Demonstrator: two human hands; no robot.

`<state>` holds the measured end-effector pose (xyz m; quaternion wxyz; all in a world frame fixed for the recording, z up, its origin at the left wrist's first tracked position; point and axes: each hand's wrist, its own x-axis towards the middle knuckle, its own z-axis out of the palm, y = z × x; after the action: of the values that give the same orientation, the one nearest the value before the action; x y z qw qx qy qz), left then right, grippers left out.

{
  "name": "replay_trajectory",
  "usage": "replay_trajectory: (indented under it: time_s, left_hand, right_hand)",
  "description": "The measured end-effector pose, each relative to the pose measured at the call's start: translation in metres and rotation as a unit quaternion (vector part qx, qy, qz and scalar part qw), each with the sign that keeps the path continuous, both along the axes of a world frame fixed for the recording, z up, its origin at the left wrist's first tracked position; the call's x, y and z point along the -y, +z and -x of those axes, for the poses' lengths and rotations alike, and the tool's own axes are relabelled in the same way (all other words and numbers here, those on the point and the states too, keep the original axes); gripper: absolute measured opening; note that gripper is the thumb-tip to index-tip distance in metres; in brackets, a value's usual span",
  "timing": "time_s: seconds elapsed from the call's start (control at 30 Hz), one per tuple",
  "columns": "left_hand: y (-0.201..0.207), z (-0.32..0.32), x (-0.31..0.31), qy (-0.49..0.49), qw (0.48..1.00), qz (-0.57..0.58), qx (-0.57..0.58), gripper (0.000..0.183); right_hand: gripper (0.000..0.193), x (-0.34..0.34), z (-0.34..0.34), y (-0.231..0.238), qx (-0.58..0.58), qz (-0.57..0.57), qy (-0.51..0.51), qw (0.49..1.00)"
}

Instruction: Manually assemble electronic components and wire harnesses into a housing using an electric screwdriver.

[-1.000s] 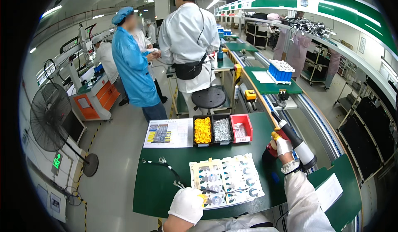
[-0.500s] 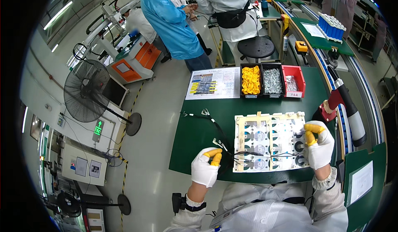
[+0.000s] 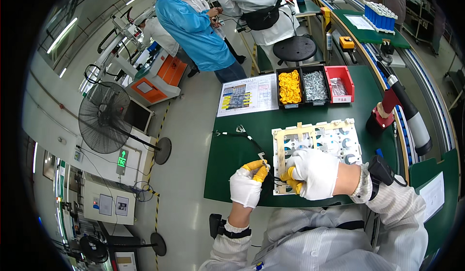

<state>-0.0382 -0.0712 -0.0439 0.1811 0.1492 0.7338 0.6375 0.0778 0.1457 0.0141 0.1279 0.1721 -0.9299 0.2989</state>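
Observation:
A white frame plate [image 3: 334, 135] with round openings and cream strips lies on the green workbench. From its left side a black wire harness [image 3: 250, 139] with pale connectors runs out across the bench. My left hand [image 3: 246, 187], in a white glove with yellow finger cots, pinches a connector end of the harness beside the plate's left edge. My right hand [image 3: 316, 174], gloved the same way, reaches over the plate's near part. Its fingertips are closed where black wires run in under them; the hand hides much of the plate and the exact grip.
Behind the plate stand a black bin of yellow rings [image 3: 289, 87], a black bin of screws [image 3: 316, 86] and a red bin [image 3: 340, 84]. A printed sheet [image 3: 248, 95] lies left of them. A black-and-red tool [image 3: 382, 116] stands right, by the conveyor. People stand beyond the bench.
My right hand has moved left from the plate's right edge to its lower left part. My left hand has moved slightly up and right, onto the connector. The view has shifted a little.

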Motion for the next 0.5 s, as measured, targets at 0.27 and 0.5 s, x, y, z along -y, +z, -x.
replay_trajectory:
  time_s: [0.27,0.5]
  left_hand:
    - [0.027,0.005,-0.013,-0.087,0.991,0.081,-0.054,0.019]
    - [0.034,0.007,-0.023,-0.126,0.923,0.157,-0.328,0.017]
  right_hand:
    - [0.013,-0.005,-0.007,-0.006,0.040,0.057,0.005,0.998]
    - [0.025,-0.007,0.000,-0.003,0.159,0.184,-0.149,0.959]
